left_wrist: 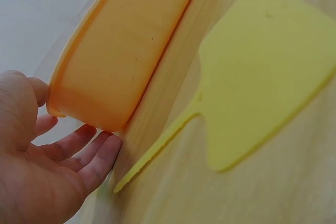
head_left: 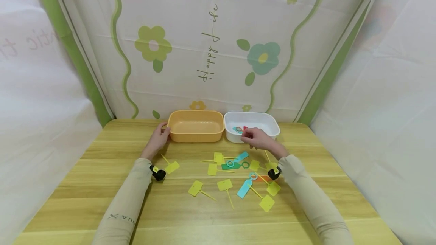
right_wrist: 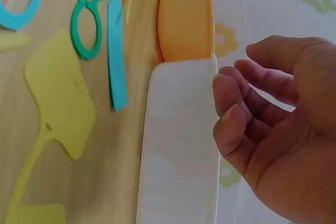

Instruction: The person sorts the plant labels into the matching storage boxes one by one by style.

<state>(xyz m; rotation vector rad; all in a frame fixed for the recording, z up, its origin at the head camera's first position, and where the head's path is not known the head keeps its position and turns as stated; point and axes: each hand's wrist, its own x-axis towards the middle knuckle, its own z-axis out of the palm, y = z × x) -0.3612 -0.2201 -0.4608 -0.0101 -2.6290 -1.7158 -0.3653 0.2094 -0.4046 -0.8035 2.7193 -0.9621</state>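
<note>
At the left end of the orange plastic basin (head_left: 195,138), my left hand (head_left: 159,138) holds the rim. In the left wrist view its thumb (left_wrist: 39,91) meets the lip and the other fingers (left_wrist: 102,156) lie against the end wall. My right hand (head_left: 257,138) is over the front rim of the white basin (head_left: 233,137), its fingers loosely bent with nothing between them. Inside that basin lie a blue tag (head_left: 235,129) and a small red piece (head_left: 245,128), partly covered by the hand. A yellow tag (head_left: 172,167) with a thin stem lies near my left hand.
Across the wooden table (head_left: 190,222) several yellow stemmed tags (head_left: 225,185) are scattered. Among them lie a green ring tag (head_left: 231,166), blue ring tags (head_left: 243,188) and an orange tag (head_left: 261,179). A flowered white curtain (head_left: 190,48) hangs right behind both basins.
</note>
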